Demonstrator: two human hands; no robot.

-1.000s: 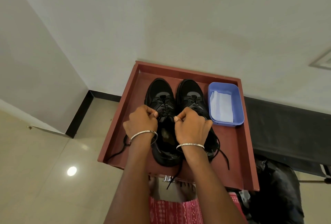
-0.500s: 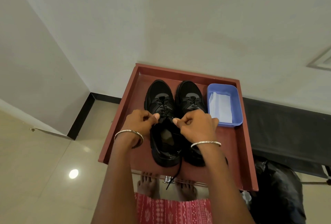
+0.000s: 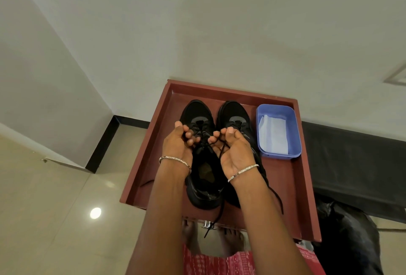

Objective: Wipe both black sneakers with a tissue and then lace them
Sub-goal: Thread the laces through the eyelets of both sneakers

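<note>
1. Right hand (image 3: 235, 149) is turned palm up with the fingers curled in, and thumb and fingertips are pinching a black lace (image 3: 215, 217). The lace crosses the palm, runs down past the heel and dangles off the front of the tray.
2. Left hand (image 3: 178, 142) is also rolled palm-inward with the fingers curled right at the lacing. It might be holding the other end, but it's black on black, so honestly can't tell.
3. Both hands are hovering over the tongue of the left sneaker (image 3: 195, 114). Its opening is visible between the wrists.
4. The right sneaker (image 3: 235, 114) sits just beside it, touching or nearly so, toes pointing at the wall. Its heel is hidden under the right forearm.
5. Both shoes stand in a reddish-brown tray (image 3: 285, 197).
6. In the tray's far right corner there's a blue tub (image 3: 295, 129) with a white tissue (image 3: 273, 136) lying in it.
7. There's a thin bangle on each wrist, with bare feet and a red patterned cloth showing below the tray.
</note>
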